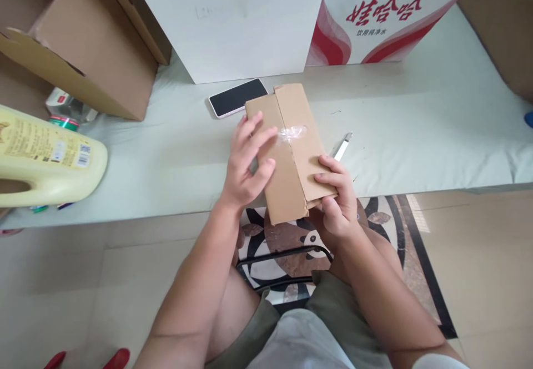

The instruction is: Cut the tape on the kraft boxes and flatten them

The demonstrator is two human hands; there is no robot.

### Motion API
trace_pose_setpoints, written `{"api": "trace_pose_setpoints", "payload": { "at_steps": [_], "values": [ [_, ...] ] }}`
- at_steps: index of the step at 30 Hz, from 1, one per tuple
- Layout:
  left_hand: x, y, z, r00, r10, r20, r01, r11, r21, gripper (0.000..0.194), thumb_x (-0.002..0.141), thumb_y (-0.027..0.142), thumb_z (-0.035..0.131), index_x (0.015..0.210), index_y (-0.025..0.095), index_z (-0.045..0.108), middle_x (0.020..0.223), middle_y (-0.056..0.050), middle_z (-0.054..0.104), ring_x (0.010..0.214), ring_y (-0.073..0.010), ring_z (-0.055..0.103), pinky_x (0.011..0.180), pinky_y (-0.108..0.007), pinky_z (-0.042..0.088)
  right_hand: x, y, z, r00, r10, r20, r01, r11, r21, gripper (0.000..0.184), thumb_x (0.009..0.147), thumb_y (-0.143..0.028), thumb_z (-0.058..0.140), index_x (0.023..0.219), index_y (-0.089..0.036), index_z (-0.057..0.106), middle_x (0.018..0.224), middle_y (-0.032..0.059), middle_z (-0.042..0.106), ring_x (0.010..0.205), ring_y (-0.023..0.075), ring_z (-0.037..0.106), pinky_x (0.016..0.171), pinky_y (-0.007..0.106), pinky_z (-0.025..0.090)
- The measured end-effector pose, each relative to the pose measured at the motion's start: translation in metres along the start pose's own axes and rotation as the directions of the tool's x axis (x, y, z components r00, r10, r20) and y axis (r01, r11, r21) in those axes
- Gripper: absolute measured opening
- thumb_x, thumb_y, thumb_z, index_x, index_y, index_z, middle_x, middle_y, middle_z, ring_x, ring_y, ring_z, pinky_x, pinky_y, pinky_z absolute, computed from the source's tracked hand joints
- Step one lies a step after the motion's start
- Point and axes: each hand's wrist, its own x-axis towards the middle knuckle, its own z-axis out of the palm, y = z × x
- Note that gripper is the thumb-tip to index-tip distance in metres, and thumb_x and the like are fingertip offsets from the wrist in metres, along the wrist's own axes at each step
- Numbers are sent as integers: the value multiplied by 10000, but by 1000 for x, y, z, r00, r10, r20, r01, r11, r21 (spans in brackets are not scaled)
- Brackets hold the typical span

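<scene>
A small flat cardboard box [303, 152] is tilted over the table's front edge, with crinkled clear tape [291, 132] across its centre seam. My right hand [339, 197] grips the lower right corner, fingers on the top face and thumb at the end edge. On the box's left side lies my left hand [247, 163], its fingers spread and the index fingertip close to the tape. Behind the box's upper left corner rests a phone [239, 98] with a dark screen. Just right of the box is a slim white box cutter [343, 146], partly hidden by the right hand.
A pale green cloth covers the table [416, 130]. White cartons [245, 19] stand at the back, an open brown carton [104, 41] at the left. A yellow jug [54, 158] and a clear bottle [69, 111] lie left. Black metal bars [287, 252] show below the table edge.
</scene>
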Motion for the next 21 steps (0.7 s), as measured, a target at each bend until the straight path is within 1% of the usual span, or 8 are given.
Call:
{"api": "trace_pose_setpoints", "payload": {
  "at_steps": [2, 4, 6, 9, 11, 13, 17, 21],
  "values": [
    [-2, 1, 3, 1000, 14, 4, -14, 1000, 21, 484, 1028, 612, 384, 1366, 345, 606, 1630, -66, 443, 1544, -303, 397, 1291, -556, 314, 0, 2, -1, 1000, -14, 24, 13, 999, 32, 322, 989, -471, 456, 1267, -400, 601, 1496, 1, 556, 1455, 312, 492, 1229, 614, 373],
    [-5, 2, 5, 1000, -6, -27, 7, 1000, 8, 487, 1041, 601, 349, 1360, 346, 615, 1613, -63, 453, 1522, -306, 425, 1267, -558, 358, 1, 6, -4, 998, -3, -58, 4, 1000, 14, 381, 1009, -494, 375, 1321, -391, 568, 1505, 26, 536, 1414, 305, 527, 1169, 599, 429],
    [-7, 2, 7, 998, -28, -59, 28, 1000, 5, 492, 1036, 612, 348, 1341, 350, 633, 1585, -55, 480, 1510, -316, 434, 1260, -569, 367, 3, 10, -10, 978, 107, -180, -132, 982, -134, 404, 1006, -475, 376, 1348, -349, 550, 1438, 81, 554, 1293, 294, 592, 1067, 559, 494],
    [-8, 2, 6, 995, -52, -79, 53, 999, 8, 506, 1030, 629, 341, 1317, 351, 651, 1564, -51, 501, 1507, -328, 433, 1258, -583, 364, 7, 18, -19, 917, 311, -252, -397, 783, -479, 438, 937, -436, 503, 1325, -258, 603, 1304, 148, 569, 1171, 310, 593, 1001, 560, 494],
    [-8, 2, 6, 996, -44, -80, 44, 999, 1, 498, 1029, 628, 352, 1321, 355, 649, 1562, -50, 503, 1505, -325, 435, 1265, -580, 355, 7, 24, -23, 904, 382, -192, -407, 634, -657, 486, 882, -455, 561, 1308, -236, 646, 1266, 171, 572, 1164, 346, 558, 1011, 610, 456],
    [-8, 2, 5, 996, -36, -79, 35, 999, -11, 487, 1028, 623, 367, 1325, 359, 648, 1564, -50, 502, 1505, -323, 436, 1273, -574, 344, 7, 30, -25, 907, 400, -130, -350, 545, -762, 464, 861, -459, 585, 1258, -237, 677, 1207, 174, 599, 1146, 359, 532, 1005, 623, 430],
    [-7, 2, 6, 996, -46, -78, 46, 999, -7, 500, 1023, 635, 358, 1316, 354, 651, 1563, -51, 499, 1516, -328, 423, 1269, -576, 354, 10, 30, -27, 892, 441, -100, -341, 513, -788, 266, 850, -397, 572, 1032, -221, 650, 1034, 145, 658, 1024, 322, 546, 927, 529, 451],
    [-7, 3, 8, 995, -45, -85, 45, 999, -9, 507, 1027, 632, 344, 1319, 349, 647, 1563, -52, 498, 1511, -324, 431, 1277, -572, 346, 18, 16, -32, 775, 622, -111, -533, 549, -644, 229, 789, -307, 582, 1004, -240, 541, 868, 53, 647, 785, 236, 558, 714, 383, 433]
  ]
}}
